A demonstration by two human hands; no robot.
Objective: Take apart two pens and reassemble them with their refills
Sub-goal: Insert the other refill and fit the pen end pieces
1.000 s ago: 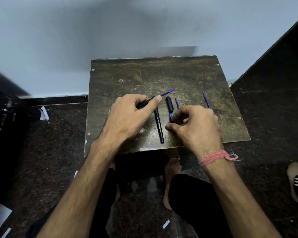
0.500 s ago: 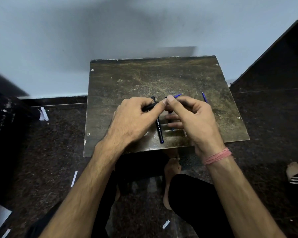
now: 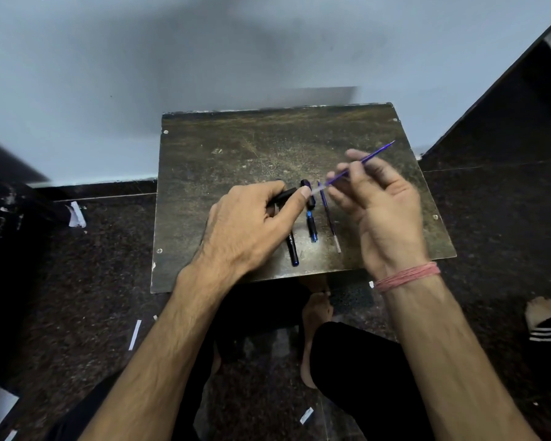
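My left hand [image 3: 252, 227] grips a black pen barrel [image 3: 279, 197] just above the small dark table [image 3: 236, 148], its open end pointing right. A thin blue refill [image 3: 371, 155] is pinched in my right hand [image 3: 376, 205], slanting up to the right, its pale end a short way from the barrel's mouth. Below my left hand a second black pen barrel [image 3: 292, 248] lies on the table. Beside it lie a black cap [image 3: 309, 194], a short blue tip piece [image 3: 312, 227] and another blue refill [image 3: 329, 218].
The table stands against a pale wall [image 3: 204, 58] on a dark speckled floor. Paper scraps [image 3: 77, 214] lie on the floor at the left. My bare foot [image 3: 315, 316] shows under the table's front edge. Another person's foot [image 3: 541, 310] is at the far right.
My right hand has lifted from the parts on the table, met my left hand, and drawn the blue refill up and to the right, clear of the barrel.
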